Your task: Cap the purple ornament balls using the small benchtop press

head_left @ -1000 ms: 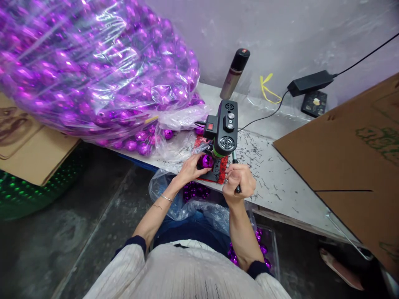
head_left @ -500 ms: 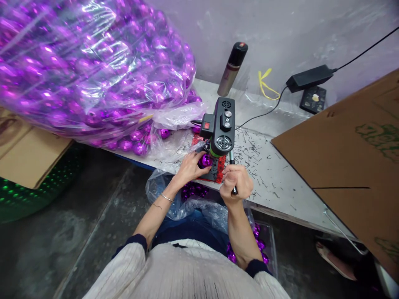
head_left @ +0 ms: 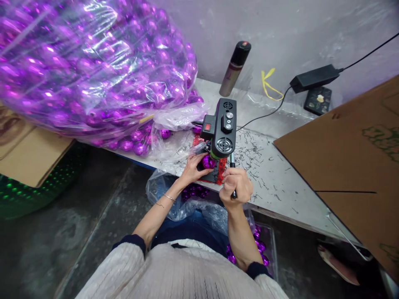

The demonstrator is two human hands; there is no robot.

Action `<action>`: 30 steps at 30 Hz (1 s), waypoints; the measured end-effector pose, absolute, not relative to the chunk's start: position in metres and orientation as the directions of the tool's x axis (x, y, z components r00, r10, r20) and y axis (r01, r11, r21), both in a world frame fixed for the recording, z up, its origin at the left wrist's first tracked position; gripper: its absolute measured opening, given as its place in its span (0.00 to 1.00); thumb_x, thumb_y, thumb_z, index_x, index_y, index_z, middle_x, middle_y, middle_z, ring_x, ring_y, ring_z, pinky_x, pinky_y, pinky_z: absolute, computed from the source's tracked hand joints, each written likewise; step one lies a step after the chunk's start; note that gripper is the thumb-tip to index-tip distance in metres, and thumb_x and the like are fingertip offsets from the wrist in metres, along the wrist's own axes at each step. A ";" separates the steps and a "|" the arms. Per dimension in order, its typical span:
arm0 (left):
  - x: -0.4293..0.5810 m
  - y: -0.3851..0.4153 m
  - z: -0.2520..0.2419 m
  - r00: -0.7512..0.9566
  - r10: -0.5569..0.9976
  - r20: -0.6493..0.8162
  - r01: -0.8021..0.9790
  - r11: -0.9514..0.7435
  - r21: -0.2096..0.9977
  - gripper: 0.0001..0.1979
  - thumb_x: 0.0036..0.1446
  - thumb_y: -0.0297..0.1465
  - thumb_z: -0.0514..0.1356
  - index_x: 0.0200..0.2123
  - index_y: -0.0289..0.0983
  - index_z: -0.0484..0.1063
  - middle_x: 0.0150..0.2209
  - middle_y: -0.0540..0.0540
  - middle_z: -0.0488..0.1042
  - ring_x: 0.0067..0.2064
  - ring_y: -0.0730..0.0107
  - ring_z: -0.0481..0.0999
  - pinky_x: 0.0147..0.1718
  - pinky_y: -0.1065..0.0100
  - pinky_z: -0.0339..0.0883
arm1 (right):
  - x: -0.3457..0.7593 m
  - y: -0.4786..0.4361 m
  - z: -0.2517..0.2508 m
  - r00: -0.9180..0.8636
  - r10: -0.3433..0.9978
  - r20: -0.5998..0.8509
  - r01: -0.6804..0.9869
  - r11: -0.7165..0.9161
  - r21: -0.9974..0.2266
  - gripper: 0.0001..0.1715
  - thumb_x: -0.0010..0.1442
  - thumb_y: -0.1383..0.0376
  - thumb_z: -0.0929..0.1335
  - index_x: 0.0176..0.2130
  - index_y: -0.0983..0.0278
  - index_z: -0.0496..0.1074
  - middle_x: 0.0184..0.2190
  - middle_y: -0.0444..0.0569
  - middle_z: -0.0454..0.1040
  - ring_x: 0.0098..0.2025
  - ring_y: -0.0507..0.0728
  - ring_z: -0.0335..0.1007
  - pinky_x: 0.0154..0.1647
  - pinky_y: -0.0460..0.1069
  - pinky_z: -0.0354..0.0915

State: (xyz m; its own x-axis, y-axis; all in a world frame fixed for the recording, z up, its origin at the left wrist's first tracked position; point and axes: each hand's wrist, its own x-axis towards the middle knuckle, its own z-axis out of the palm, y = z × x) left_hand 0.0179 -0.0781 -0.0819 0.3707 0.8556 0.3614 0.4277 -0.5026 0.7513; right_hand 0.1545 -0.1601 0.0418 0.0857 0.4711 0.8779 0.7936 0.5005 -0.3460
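Observation:
Between the thumb and fingers of my left hand (head_left: 193, 167) is a shiny purple ball (head_left: 208, 162), a bauble by its look. The ball sits at the lower front of a black bench machine (head_left: 225, 126) with round vents, two silver buttons and a red switch. My right hand (head_left: 236, 186) is wrapped around the black-gripped lever (head_left: 233, 165) on the machine's right side. Under the machine lies a dark base on a red mat (head_left: 221, 170). How the ball meets the machine is partly hidden by the machine's head.
A huge clear bag of purple balls (head_left: 102, 74) fills the left of the table (head_left: 271, 182). Behind stand a bottle (head_left: 235, 68), a yellow tie (head_left: 268, 85) and a power adapter (head_left: 314, 78). A cardboard box (head_left: 346, 162) blocks the right. Small dark scraps litter the tabletop.
My left hand and the purple ball have shifted slightly toward me and to the right in view. My right hand stays on the lever. The whole view has turned slightly.

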 end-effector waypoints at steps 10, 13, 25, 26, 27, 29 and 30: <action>0.017 -0.078 -0.080 0.380 0.849 0.367 0.408 -0.510 0.757 0.34 0.54 0.47 0.72 0.60 0.39 0.72 0.55 0.37 0.79 0.58 0.50 0.77 0.61 0.48 0.66 | 0.152 -0.155 0.002 0.131 0.401 0.906 0.740 0.569 -0.359 0.15 0.71 0.65 0.59 0.31 0.59 0.63 0.27 0.44 0.71 0.27 0.51 0.68 0.31 0.50 0.65; 0.017 -0.078 -0.079 0.378 0.842 0.384 0.399 -0.523 0.753 0.34 0.54 0.46 0.72 0.60 0.38 0.72 0.55 0.36 0.79 0.58 0.51 0.78 0.61 0.49 0.66 | 0.151 -0.154 -0.003 0.150 0.389 0.909 0.733 0.573 -0.366 0.15 0.71 0.64 0.59 0.31 0.59 0.63 0.27 0.44 0.71 0.27 0.51 0.69 0.32 0.50 0.65; 0.019 -0.077 -0.079 0.357 0.862 0.361 0.410 -0.492 0.768 0.33 0.52 0.42 0.74 0.59 0.38 0.73 0.55 0.37 0.80 0.58 0.52 0.78 0.63 0.49 0.66 | 0.148 -0.150 -0.017 0.183 0.376 0.908 0.710 0.588 -0.387 0.18 0.73 0.63 0.55 0.31 0.59 0.61 0.27 0.42 0.68 0.28 0.51 0.72 0.32 0.51 0.65; 0.019 -0.077 -0.079 0.358 0.862 0.359 0.408 -0.490 0.771 0.33 0.52 0.42 0.74 0.59 0.38 0.73 0.55 0.37 0.80 0.58 0.52 0.78 0.63 0.49 0.66 | 0.148 -0.149 -0.017 0.192 0.369 0.909 0.705 0.593 -0.390 0.18 0.73 0.63 0.55 0.31 0.59 0.61 0.27 0.42 0.68 0.28 0.51 0.72 0.33 0.51 0.65; 0.019 -0.076 -0.080 0.359 0.863 0.357 0.405 -0.488 0.773 0.33 0.52 0.42 0.74 0.59 0.38 0.73 0.55 0.37 0.80 0.58 0.52 0.78 0.63 0.49 0.66 | 0.148 -0.149 -0.018 0.199 0.363 0.910 0.704 0.593 -0.391 0.18 0.73 0.63 0.55 0.31 0.59 0.61 0.27 0.42 0.67 0.28 0.51 0.73 0.34 0.51 0.65; 0.019 -0.076 -0.080 0.362 0.862 0.354 0.398 -0.486 0.778 0.33 0.52 0.42 0.74 0.59 0.38 0.73 0.55 0.37 0.80 0.59 0.51 0.78 0.63 0.49 0.66 | 0.147 -0.149 -0.021 0.208 0.359 0.910 0.712 0.582 -0.393 0.18 0.73 0.63 0.55 0.30 0.59 0.61 0.27 0.41 0.67 0.29 0.51 0.73 0.35 0.51 0.66; 0.019 -0.076 -0.081 0.364 0.862 0.353 0.395 -0.486 0.780 0.32 0.53 0.42 0.74 0.59 0.37 0.73 0.55 0.37 0.80 0.59 0.52 0.78 0.63 0.49 0.66 | 0.148 -0.149 -0.023 0.204 0.364 0.909 0.718 0.575 -0.392 0.18 0.73 0.63 0.55 0.30 0.59 0.61 0.27 0.41 0.67 0.29 0.51 0.73 0.36 0.52 0.66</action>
State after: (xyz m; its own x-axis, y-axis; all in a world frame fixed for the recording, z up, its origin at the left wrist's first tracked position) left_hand 0.0194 -0.0756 -0.0808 0.3638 0.8622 0.3526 0.3952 -0.4857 0.7797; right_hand 0.1476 -0.1491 -0.0228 0.2040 0.3641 0.9087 0.7184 0.5750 -0.3916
